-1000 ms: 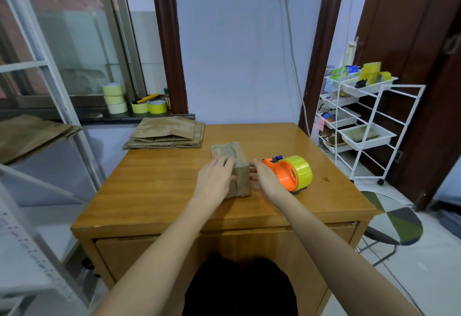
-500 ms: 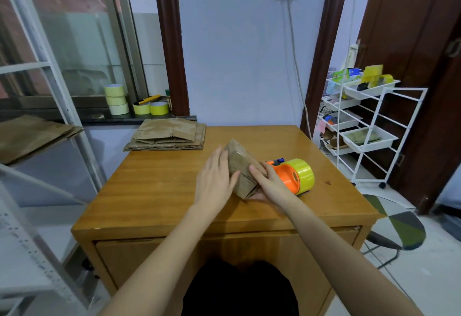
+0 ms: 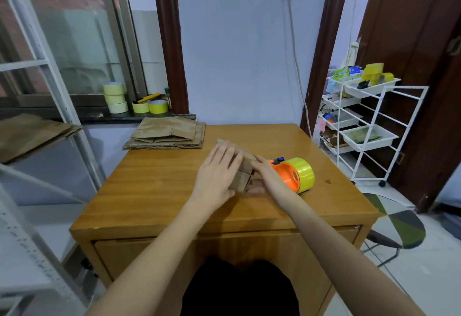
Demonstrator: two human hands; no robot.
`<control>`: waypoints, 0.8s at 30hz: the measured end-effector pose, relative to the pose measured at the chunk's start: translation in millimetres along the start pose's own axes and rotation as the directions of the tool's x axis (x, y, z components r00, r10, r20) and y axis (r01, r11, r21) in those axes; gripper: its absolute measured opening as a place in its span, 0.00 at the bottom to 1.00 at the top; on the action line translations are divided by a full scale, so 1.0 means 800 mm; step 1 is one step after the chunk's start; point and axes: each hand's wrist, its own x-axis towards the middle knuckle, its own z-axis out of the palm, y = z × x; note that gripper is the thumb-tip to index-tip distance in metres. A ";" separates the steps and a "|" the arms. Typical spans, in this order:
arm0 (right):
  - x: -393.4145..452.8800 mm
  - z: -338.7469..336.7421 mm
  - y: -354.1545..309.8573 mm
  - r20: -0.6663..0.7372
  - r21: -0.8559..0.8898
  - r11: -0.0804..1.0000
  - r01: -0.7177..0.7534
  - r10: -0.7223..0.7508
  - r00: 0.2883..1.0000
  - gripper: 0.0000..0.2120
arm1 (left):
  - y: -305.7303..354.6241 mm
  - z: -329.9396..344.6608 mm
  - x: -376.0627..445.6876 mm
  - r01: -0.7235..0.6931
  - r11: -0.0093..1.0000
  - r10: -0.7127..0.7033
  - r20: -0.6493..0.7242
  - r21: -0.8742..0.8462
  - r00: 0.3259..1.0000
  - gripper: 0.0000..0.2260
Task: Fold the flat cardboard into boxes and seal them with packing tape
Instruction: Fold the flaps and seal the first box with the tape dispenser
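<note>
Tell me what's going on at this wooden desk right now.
A person is folding a small brown cardboard box on the wooden desk, left hand flat against its side, right hand on the other. An orange tape dispenser with a yellow roll sits untouched beside it; a stack of flat cardboard waits behind.

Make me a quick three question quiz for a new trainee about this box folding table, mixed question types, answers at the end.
1. True or false: the tape dispenser lies on the table, to the right of the small cardboard box.
2. Multiple choice: where is the stack of flat cardboard? A) far left corner of the table B) on the floor C) on the white cart
3. Fill in: the left hand and right hand both rest on the ____.

Key: 1 true; 2 A; 3 small cardboard box.
</note>
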 end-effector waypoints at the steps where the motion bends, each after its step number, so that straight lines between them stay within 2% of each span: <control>1: -0.001 -0.003 -0.001 -0.023 0.026 1.000 0.003 -0.003 1.000 0.23 | -0.007 -0.001 -0.001 0.062 0.996 -0.062 -0.010 -0.057 0.998 0.46; 2: -0.003 -0.007 0.000 -0.047 0.008 0.998 0.058 -0.058 0.997 0.24 | -0.014 -0.003 -0.002 0.145 0.981 -0.146 -0.004 -0.131 0.989 0.45; 4: -0.010 -0.021 0.002 -0.021 -0.199 0.947 0.253 -0.262 0.965 0.30 | -0.028 -0.008 -0.007 0.345 0.880 -0.342 0.069 -0.327 0.937 0.44; 6: -0.015 -0.033 0.000 0.109 -0.440 0.816 0.374 -0.365 0.924 0.42 | -0.042 -0.013 -0.013 0.516 0.675 -0.488 0.206 -0.527 0.848 0.45; 7: -0.017 -0.037 -0.004 0.158 -0.513 0.761 0.397 -0.371 0.915 0.47 | -0.048 -0.014 -0.016 0.574 0.526 -0.506 0.311 -0.627 0.804 0.46; 9: -0.014 -0.041 -0.011 0.214 -0.587 0.686 0.429 -0.379 0.900 0.51 | -0.058 -0.007 -0.027 0.619 0.234 -0.391 0.511 -0.750 0.766 0.47; 10: -0.012 -0.041 -0.014 0.236 -0.607 0.662 0.440 -0.379 0.895 0.51 | -0.060 -0.002 -0.033 0.631 0.153 -0.321 0.565 -0.760 0.760 0.50; 13: -0.006 -0.037 -0.020 0.313 -0.701 0.563 0.438 -0.310 0.898 0.42 | -0.053 0.012 -0.051 0.670 0.066 -0.218 0.645 -0.739 0.733 0.58; 16: -0.002 -0.028 -0.019 0.356 -0.770 0.423 0.477 -0.336 0.872 0.34 | -0.047 0.021 -0.061 0.657 0.045 -0.224 0.633 -0.752 0.741 0.50; 19: 0.001 -0.020 -0.016 0.393 -0.807 0.317 0.498 -0.342 0.854 0.34 | -0.050 0.023 -0.065 0.602 0.120 -0.255 0.562 -0.789 0.787 0.46; 21: 0.003 -0.016 -0.014 0.422 -0.826 0.254 0.504 -0.315 0.850 0.35 | -0.054 0.023 -0.066 0.535 0.261 -0.244 0.481 -0.804 0.842 0.43; 24: 0.005 -0.013 -0.016 0.457 -0.856 0.135 0.499 -0.255 0.852 0.35 | -0.059 0.024 -0.067 0.367 0.618 -0.193 0.318 -0.696 0.928 0.35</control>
